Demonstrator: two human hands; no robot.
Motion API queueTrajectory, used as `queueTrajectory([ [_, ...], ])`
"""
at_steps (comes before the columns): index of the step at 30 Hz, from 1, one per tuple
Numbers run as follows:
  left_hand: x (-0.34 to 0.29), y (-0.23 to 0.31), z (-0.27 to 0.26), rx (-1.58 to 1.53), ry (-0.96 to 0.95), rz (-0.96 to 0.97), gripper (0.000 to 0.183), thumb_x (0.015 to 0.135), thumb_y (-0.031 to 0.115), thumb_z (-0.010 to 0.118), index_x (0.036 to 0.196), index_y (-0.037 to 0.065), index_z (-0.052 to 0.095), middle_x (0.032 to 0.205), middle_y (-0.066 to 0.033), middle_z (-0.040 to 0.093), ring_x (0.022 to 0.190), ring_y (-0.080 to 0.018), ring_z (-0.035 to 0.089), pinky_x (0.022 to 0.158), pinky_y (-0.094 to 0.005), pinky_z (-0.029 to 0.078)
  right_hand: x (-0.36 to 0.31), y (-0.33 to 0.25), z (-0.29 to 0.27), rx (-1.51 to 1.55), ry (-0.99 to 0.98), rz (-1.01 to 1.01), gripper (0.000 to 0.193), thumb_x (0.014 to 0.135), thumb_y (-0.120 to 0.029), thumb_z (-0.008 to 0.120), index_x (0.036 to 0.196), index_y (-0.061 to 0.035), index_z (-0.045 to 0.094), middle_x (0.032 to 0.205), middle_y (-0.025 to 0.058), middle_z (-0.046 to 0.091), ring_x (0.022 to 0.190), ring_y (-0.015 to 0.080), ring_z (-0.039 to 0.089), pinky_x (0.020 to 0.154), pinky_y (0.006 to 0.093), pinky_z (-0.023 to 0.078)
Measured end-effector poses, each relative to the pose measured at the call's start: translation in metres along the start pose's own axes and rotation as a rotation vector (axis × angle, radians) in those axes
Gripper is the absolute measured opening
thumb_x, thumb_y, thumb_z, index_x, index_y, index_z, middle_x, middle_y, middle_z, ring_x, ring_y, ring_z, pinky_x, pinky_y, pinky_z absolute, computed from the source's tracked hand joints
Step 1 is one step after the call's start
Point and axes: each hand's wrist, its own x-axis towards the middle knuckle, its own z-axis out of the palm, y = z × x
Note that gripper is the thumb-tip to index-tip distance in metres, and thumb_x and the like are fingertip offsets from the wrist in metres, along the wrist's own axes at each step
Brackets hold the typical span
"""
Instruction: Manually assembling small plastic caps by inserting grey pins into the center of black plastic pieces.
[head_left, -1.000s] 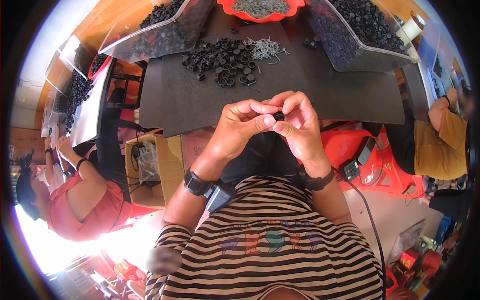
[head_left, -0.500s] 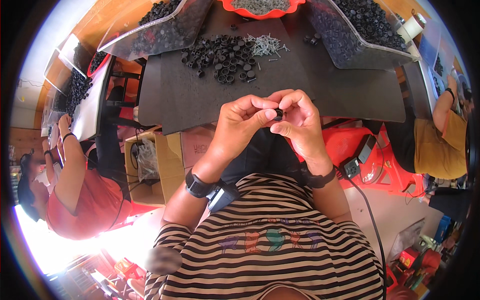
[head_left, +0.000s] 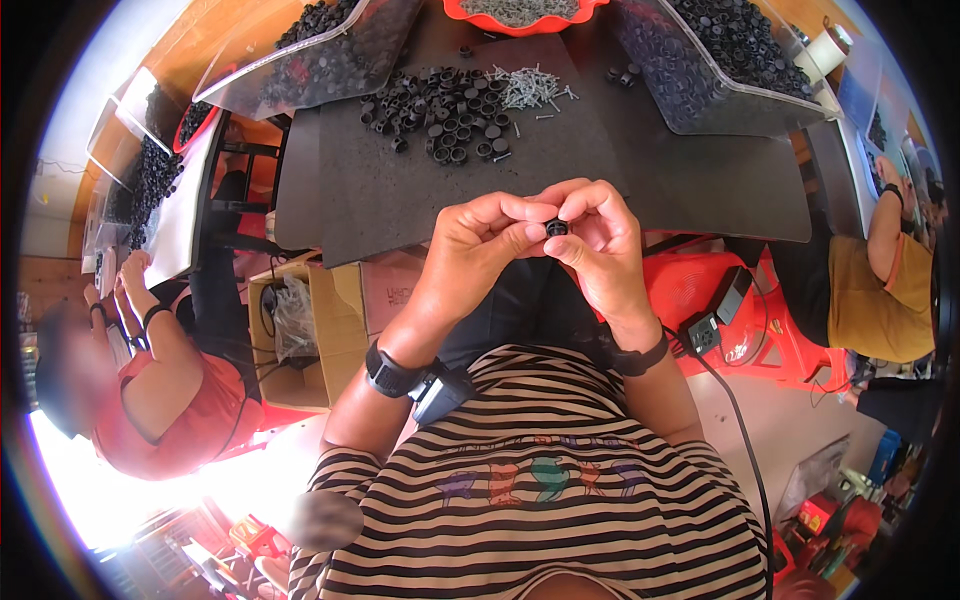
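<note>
Between the fingertips of both hands sits a small round black plastic cap point(head_left: 556, 228), just in front of the table's near edge. My left hand point(head_left: 480, 235) pinches it from the left with thumb and forefinger. From the right, my right hand point(head_left: 605, 235) closes its thumb and forefinger on the same piece. Farther off on the dark table lies a loose pile of black plastic caps and rings point(head_left: 440, 110). Against its right side rests a heap of small silver screws point(head_left: 530, 88).
Clear bins of black parts stand at the far left point(head_left: 300, 85) and far right point(head_left: 740, 100); a red bowl point(head_left: 480, 14) of screws is between them. An open cardboard box point(head_left: 345, 320) stands low left, a red stool point(head_left: 690, 290) low right. Co-workers sit on both sides.
My hands stay in nearly the same place; the black cap has turned slightly between the fingertips. The co-worker at the left has shifted posture and moved their hands.
</note>
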Motion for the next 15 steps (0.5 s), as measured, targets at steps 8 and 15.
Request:
queueTrajectory([
  [8, -0.0004, 0.0036, -0.0022, -0.021, -0.044, -0.001, 0.013, 0.091, -0.001, 0.060, 0.101, -0.002, 0.067, 0.101, -0.0098, 0.068, 0.092, -0.0141, 0.064, 0.084, -0.0301, 0.056, 0.0006, -0.0040, 0.0001, 0.019, -0.055, -0.022, 0.022, 0.079, 0.006, 0.071, 0.091, -0.0027, 0.054, 0.107, 0.0126, 0.059, 0.097, 0.0150, 0.059, 0.082, 0.0278, 0.052],
  [15, -0.0021, 0.0043, -0.0021, -0.024, -0.063, 0.005, 0.013, 0.090, -0.001, 0.060, 0.101, -0.003, 0.067, 0.098, -0.0097, 0.068, 0.090, -0.0133, 0.064, 0.082, -0.0271, 0.056, -0.0005, -0.0069, -0.0006, -0.005, -0.095, -0.040, 0.022, 0.080, 0.007, 0.070, 0.091, -0.0026, 0.054, 0.106, 0.0129, 0.059, 0.097, 0.0156, 0.059, 0.082, 0.0283, 0.052],
])
